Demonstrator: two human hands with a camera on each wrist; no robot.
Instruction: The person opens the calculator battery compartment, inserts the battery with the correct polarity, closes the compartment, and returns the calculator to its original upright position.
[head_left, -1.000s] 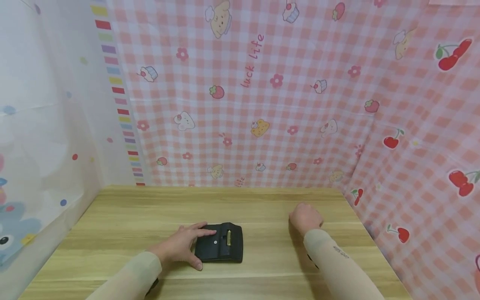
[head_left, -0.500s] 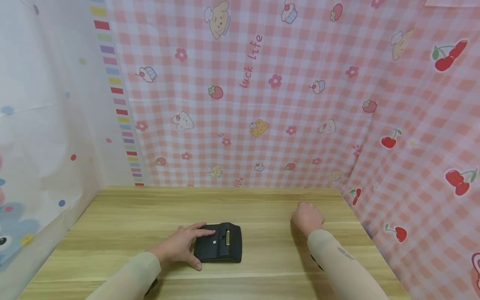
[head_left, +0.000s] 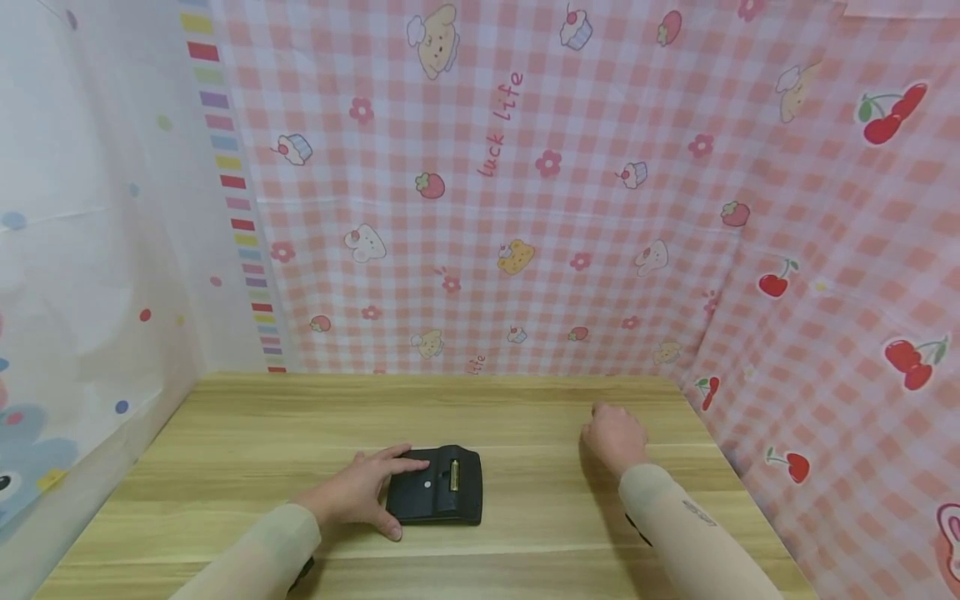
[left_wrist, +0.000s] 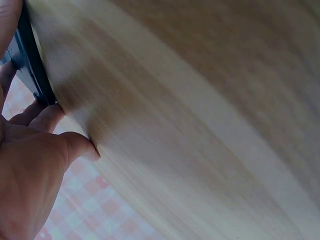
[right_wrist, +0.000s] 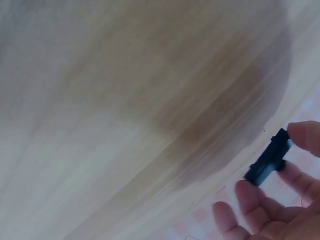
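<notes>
One battery [head_left: 454, 476] is showing; left hand [head_left: 358, 492], spread, is steadying the device [head_left: 411, 502]; right hand [head_left: 617, 437], toward the table's [head_left: 517, 417] far right corner, is pinching its likely cover [right_wrist: 268, 157], probably needing setting down next.

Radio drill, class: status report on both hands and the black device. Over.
Left hand resting on black device; right hand pinching small black piece. Device flat on table, gold cylinder exposed on top. Nothing seen covering cylinder.
</notes>
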